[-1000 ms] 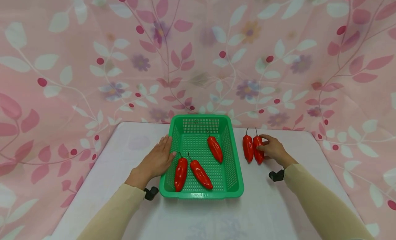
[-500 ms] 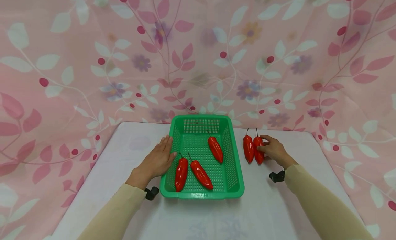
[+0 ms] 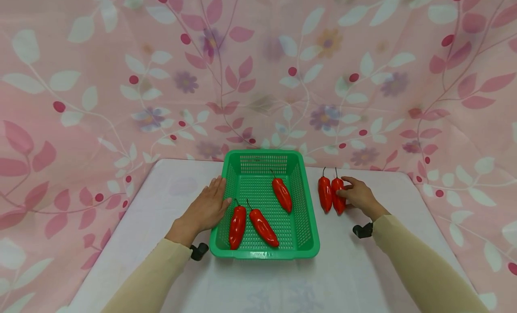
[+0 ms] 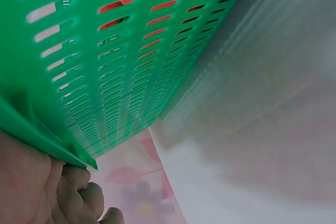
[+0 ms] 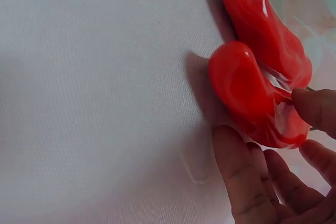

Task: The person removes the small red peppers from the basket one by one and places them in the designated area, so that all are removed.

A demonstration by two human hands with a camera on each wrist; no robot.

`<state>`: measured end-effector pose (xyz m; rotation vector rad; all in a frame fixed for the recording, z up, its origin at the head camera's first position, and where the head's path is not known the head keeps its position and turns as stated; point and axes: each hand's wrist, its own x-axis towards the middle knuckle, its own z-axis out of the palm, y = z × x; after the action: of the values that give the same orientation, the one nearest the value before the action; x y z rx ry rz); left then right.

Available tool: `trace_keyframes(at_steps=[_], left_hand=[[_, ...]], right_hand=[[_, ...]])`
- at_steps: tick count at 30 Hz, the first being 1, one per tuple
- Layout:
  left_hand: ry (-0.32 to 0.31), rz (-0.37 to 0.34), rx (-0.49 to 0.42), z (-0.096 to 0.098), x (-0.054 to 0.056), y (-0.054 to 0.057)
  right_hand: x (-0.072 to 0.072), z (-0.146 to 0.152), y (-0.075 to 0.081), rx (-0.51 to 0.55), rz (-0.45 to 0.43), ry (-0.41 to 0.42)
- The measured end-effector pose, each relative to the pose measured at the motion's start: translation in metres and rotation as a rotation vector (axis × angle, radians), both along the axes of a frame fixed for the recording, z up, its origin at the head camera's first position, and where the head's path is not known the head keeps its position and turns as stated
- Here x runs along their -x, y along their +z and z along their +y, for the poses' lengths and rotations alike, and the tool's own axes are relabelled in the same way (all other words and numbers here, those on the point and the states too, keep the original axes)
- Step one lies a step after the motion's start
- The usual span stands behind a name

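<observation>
My left hand point(image 3: 207, 206) rests with straight fingers along the left rim of a green plastic basket point(image 3: 264, 254); the left wrist view shows the palm against that rim beside the slotted wall point(image 4: 113, 85). Inside the basket lie three glossy red chili peppers, one at the left point(image 3: 237, 228), one in the middle point(image 3: 263, 228) and one at the back right point(image 3: 282, 194). To the basket's right, two more lie side by side on the table. My right hand point(image 3: 358, 196) holds the outer pepper point(image 5: 247, 90) between thumb and fingers; its neighbour point(image 5: 265, 24) lies close beside it.
A white cloth covers the table point(image 3: 343, 272), whose back edge meets a pink floral curtain point(image 3: 258, 80). Small black devices are worn at the left wrist point(image 3: 199, 251) and right wrist point(image 3: 362, 230). The basket stands at the middle of the table.
</observation>
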<state>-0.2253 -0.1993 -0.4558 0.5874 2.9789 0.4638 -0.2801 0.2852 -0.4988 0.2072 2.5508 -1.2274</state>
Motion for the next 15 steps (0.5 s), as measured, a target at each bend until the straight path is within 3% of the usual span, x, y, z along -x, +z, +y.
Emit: trace_keyframes(at_steps=[8, 15], left_hand=[[-0.011, 0.032, 0.051, 0.0013, 0.0000, 0.0013], [-0.017, 0.065, 0.102, 0.0015, -0.0001, 0.0020]], right_hand=[[-0.0013, 0.0035, 0.0027, -0.038, 0.015, -0.005], [-0.0032, 0.0070, 0.0077, -0.136, 0.050, -0.019]])
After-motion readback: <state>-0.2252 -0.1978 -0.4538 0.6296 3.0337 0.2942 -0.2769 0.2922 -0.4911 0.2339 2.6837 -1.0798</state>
